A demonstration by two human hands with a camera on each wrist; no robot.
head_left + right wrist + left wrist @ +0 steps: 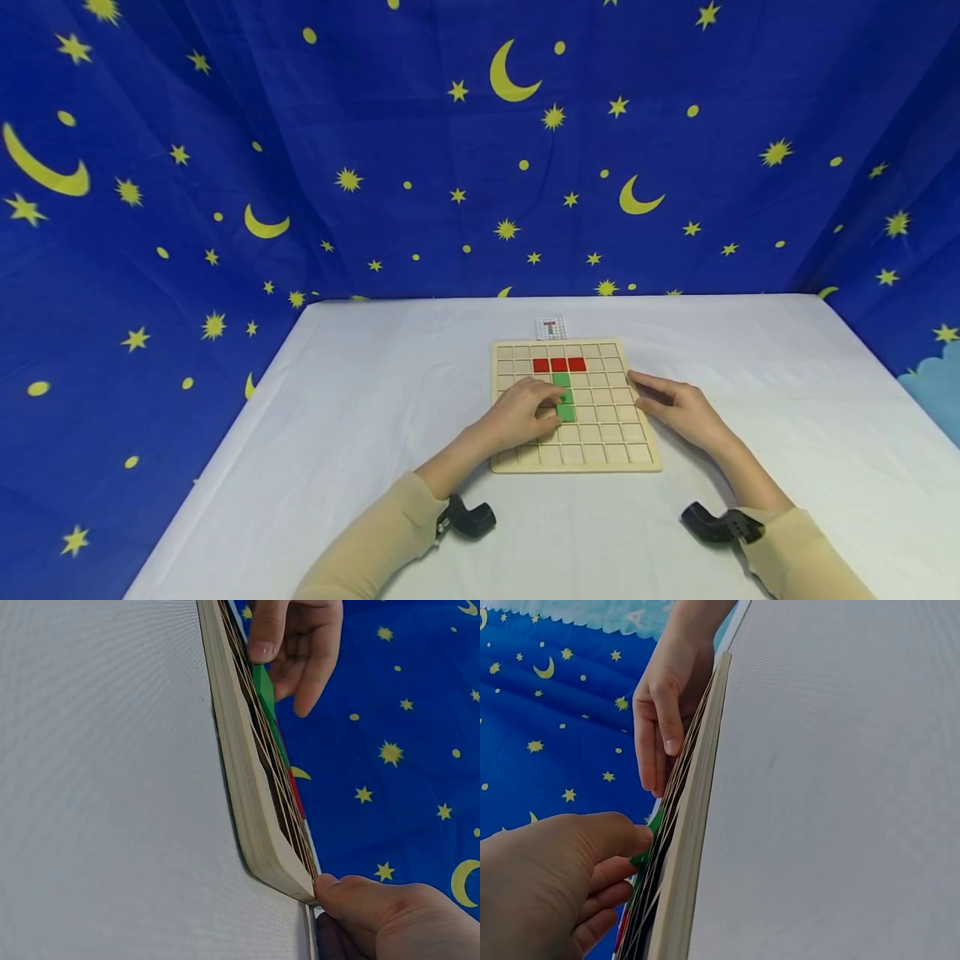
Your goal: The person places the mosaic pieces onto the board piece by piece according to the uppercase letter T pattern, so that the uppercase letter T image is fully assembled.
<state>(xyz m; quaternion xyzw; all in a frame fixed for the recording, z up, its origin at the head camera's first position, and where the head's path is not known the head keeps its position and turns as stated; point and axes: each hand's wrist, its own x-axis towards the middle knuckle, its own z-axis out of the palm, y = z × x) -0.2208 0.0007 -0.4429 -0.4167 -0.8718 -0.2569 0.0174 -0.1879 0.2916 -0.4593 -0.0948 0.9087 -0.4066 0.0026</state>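
Observation:
A wooden grid board (603, 454) lies on the white table, with three red square tiles (558, 365) in a row near its far side. Green tiles (566, 413) run down in a column below the middle red one. Over this column, my left hand (517, 412) pinches a green tile (262, 684) between thumb and fingers; it looks tilted in the right wrist view, and the fingers partly cover it. My right hand (686, 412) rests against the board's right edge, its fingers extended and holding no tile.
Just beyond the board's far edge lies a small printed card (551, 327) showing a grid with red and green squares. Blue cloth (420, 150) with yellow moons and stars hangs behind and beside the white table (375, 358). Dark devices (471, 518) sit at both wrists.

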